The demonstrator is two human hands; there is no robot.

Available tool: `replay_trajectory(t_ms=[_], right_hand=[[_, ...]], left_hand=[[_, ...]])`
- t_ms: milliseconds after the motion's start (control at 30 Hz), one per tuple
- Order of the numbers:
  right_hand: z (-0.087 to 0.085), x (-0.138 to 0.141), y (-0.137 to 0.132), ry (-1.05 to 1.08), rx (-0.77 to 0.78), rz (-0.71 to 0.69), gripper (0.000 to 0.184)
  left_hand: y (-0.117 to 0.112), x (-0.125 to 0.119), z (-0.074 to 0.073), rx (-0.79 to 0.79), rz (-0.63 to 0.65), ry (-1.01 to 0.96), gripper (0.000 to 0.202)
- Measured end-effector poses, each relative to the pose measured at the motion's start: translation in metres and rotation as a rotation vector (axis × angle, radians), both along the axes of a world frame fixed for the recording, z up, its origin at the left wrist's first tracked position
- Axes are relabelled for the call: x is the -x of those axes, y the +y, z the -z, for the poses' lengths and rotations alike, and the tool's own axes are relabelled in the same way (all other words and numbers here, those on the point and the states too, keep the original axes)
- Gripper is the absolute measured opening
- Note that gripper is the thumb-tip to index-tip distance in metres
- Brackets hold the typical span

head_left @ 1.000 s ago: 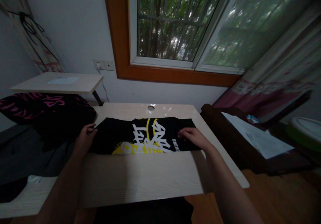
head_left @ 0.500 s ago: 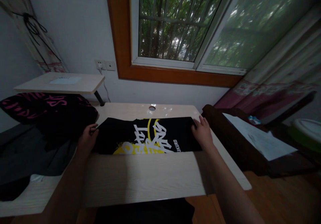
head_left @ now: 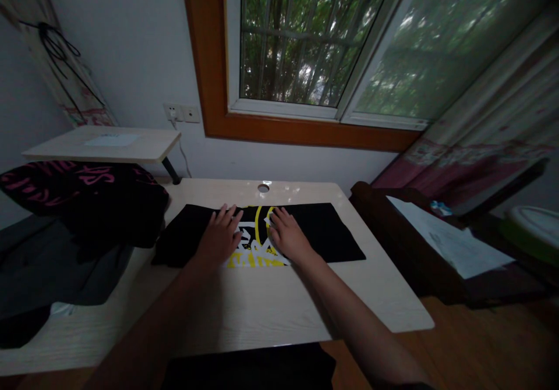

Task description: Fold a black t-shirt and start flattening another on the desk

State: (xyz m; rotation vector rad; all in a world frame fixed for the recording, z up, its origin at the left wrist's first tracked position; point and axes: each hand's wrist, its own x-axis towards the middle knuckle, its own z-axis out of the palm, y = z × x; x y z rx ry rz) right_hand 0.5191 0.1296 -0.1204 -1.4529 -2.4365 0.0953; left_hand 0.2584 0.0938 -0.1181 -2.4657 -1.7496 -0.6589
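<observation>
A folded black T-shirt [head_left: 323, 233] with a white and yellow print lies flat on the light wooden desk [head_left: 244, 314]. My left hand [head_left: 220, 236] rests palm-down on the shirt's middle, fingers spread. Just to its right my right hand [head_left: 286, 234] also lies flat on the print, fingers stretched out. Neither hand holds anything.
A heap of black clothes with pink lettering [head_left: 87, 198] sits at the desk's left end, under a small raised shelf [head_left: 102, 145]. A dark wooden piece of furniture with papers [head_left: 441, 236] stands to the right. A window and wall lie behind the desk.
Both hands left the shirt's left and right ends and came together onto its middle, now lying flat on the print. The shirt's right end lies smoother and wider.
</observation>
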Motion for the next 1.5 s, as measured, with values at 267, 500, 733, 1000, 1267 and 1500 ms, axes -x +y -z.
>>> replay_trajectory(t_ms=[267,500,733,1000,1267,1500], right_hand=[[0.012,0.001,0.013,-0.097,0.037,-0.029,0.063],[0.025,-0.075,0.064,-0.135,0.073,0.169,0.069],[0.038,-0.150,0.080,-0.152,0.039,0.373,0.067],[0.044,-0.180,0.071,-0.160,-0.111,0.525,0.055],[0.032,-0.167,0.055,-0.166,-0.303,0.555,0.048],[0.015,-0.109,0.030,-0.082,-0.318,0.300,0.049]], left_hand=[[0.021,0.001,0.031,0.039,-0.129,0.064,0.060],[0.032,0.064,0.035,0.129,-0.294,0.010,0.061],[0.029,0.112,0.039,0.216,-0.496,-0.011,0.067],[0.020,0.114,0.037,0.158,-0.522,0.114,0.068],[0.013,0.112,0.027,0.011,-0.417,0.075,0.059],[0.009,0.071,0.013,-0.008,-0.102,0.115,0.053]])
